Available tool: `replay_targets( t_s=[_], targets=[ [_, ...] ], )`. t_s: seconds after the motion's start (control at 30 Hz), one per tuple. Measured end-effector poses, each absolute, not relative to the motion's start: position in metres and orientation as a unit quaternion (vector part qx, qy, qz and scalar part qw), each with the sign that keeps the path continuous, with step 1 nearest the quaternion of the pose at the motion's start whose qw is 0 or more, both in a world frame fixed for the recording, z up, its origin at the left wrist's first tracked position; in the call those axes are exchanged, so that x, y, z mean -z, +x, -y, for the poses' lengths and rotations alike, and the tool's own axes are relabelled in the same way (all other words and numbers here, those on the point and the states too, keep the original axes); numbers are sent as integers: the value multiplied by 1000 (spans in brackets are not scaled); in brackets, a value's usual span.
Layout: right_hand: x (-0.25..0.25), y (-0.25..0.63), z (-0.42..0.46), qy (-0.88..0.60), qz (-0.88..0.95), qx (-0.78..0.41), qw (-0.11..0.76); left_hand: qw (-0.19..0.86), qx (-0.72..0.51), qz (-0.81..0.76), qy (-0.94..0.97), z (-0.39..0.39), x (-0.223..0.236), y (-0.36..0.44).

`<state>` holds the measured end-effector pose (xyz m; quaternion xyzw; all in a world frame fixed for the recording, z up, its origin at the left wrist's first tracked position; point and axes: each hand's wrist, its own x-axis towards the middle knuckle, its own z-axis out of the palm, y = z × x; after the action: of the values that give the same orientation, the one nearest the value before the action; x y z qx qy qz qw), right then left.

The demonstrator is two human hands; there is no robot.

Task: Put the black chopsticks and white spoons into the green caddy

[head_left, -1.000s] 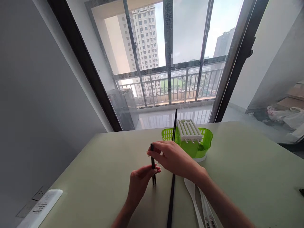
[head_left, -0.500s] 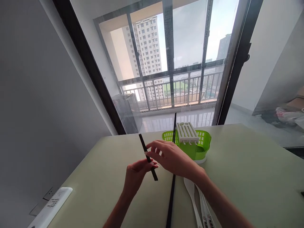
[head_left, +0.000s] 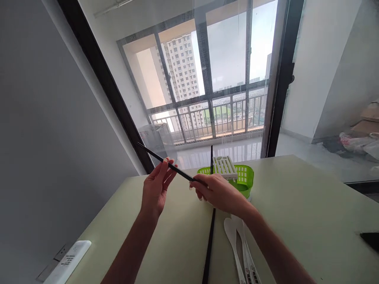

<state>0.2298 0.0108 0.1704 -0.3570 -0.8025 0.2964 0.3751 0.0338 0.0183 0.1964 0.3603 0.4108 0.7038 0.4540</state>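
A pair of black chopsticks (head_left: 181,172) slants across the air above the table, pointing up to the left. My left hand (head_left: 154,187) pinches it near the middle between thumb and fingers. At its lower right end, my right hand (head_left: 217,191) is closed around it. Behind the right hand sits a green basket (head_left: 248,177), partly hidden, with a white slotted rack (head_left: 225,167) at its top. Other thin black sticks (head_left: 211,157) rise upright beside the rack. Two white spoons (head_left: 231,232) with printed handles lie below the right forearm.
A long black strip or stick (head_left: 209,248) runs along the pale green table (head_left: 174,252) towards me. At the left edge lies a white power strip (head_left: 71,258). A dark object (head_left: 370,240) shows at the right edge. Glass doors stand beyond the table.
From upright, the chopsticks have swung to a long slant. My left hand has moved up and left along them, while my right hand now grips their lower end. The view has shifted slightly.
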Motion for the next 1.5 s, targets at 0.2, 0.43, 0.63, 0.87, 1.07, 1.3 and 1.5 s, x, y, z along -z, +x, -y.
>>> replay_targets(
  t_s=[0.2,0.43,0.63,0.87,1.07,1.3,1.5],
  targets=[
    [-173,252,-15,-356,814,-308,341,436,-701,-430,365,-28,-209,18],
    [-187,290,-8,-495,678,-253,481,305,-747,-418,417,-65,-209,21],
    [-198,303,1,-475,652,-247,536,238,-610,-493,573,-127,-157,65],
    [-202,300,3,-459,690,-247,502,223,-494,-524,657,-147,-113,98],
    [-200,304,-3,-449,696,-248,503,197,-455,-530,688,-151,-112,104],
    [-201,302,-2,-456,688,-251,505,141,-487,-526,683,-134,-116,93],
    [-200,297,-1,-461,696,-249,491,143,-551,-591,571,-66,-86,52]
  ],
)
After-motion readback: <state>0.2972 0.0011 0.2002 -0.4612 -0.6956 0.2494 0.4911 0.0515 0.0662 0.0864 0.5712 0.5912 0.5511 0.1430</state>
